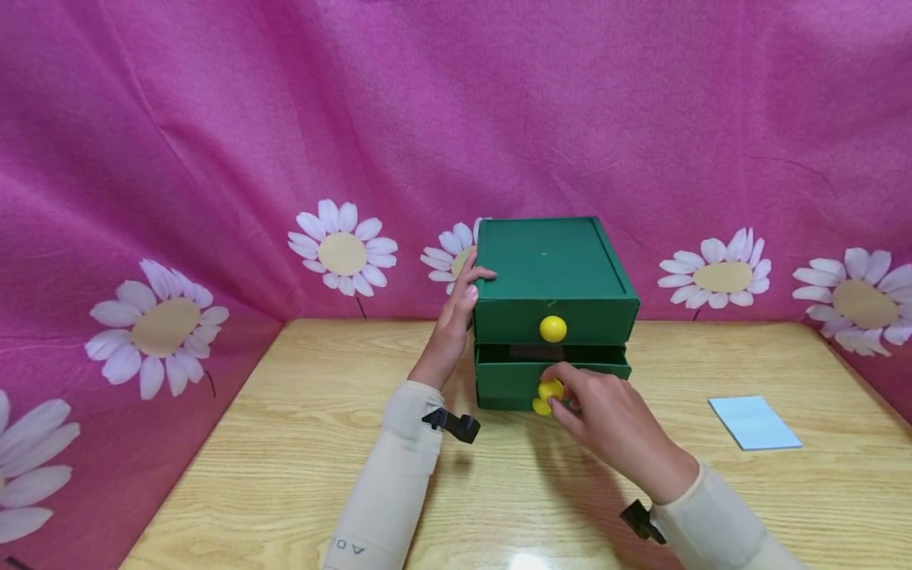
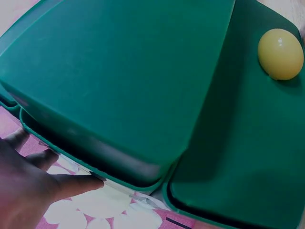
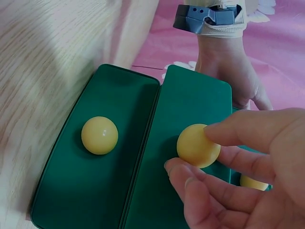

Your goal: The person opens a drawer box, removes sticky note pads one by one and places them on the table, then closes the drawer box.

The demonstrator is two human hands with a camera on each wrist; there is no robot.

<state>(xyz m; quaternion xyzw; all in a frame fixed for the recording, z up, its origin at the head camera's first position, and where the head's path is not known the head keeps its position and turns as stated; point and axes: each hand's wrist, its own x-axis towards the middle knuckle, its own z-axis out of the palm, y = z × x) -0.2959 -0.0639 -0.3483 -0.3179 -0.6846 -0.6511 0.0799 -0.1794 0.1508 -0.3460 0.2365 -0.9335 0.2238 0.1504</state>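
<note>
A green drawer cabinet (image 1: pixel 545 257) with round yellow knobs stands at the back of the table. Its top drawer (image 1: pixel 509 323) is closed. Below that, a lower drawer (image 1: pixel 506 384) sticks out a little, showing a dark gap behind its front. My right hand (image 1: pixel 616 416) pinches the yellow knob (image 3: pixel 194 149) of this pulled-out drawer. Another drawer front (image 3: pixel 102 179) with its own knob (image 3: pixel 99 135) lies on the table side of it. Against the cabinet's left side rests my left hand (image 1: pixel 449 324), fingers extended, with fingertips at its edge (image 2: pixel 95 176).
On the table (image 1: pixel 313 475), to the right, lies a light blue square pad (image 1: pixel 755 423). A pink cloth (image 1: pixel 556 119) printed with white daisies hangs behind the cabinet and along both sides.
</note>
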